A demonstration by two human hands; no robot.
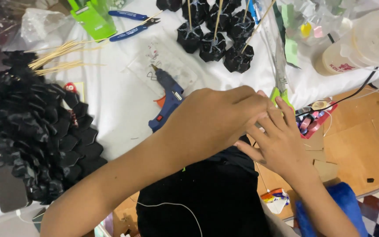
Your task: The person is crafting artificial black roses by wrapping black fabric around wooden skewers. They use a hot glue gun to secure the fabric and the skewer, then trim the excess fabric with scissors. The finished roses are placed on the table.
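Above the near edge of the white-covered desk (pixel 123 101), the left hand (pixel 211 118) and right hand (pixel 281 145) are brought together, fingers seemingly pinched on something hidden, likely a light, easily crushed black paper piece best held by its edges.

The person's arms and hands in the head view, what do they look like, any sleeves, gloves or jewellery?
Both forearms are bare, with no sleeves in view. The left hand and right hand wear no gloves, and no rings, watch or bracelets show. Fingernails are short and unpainted.
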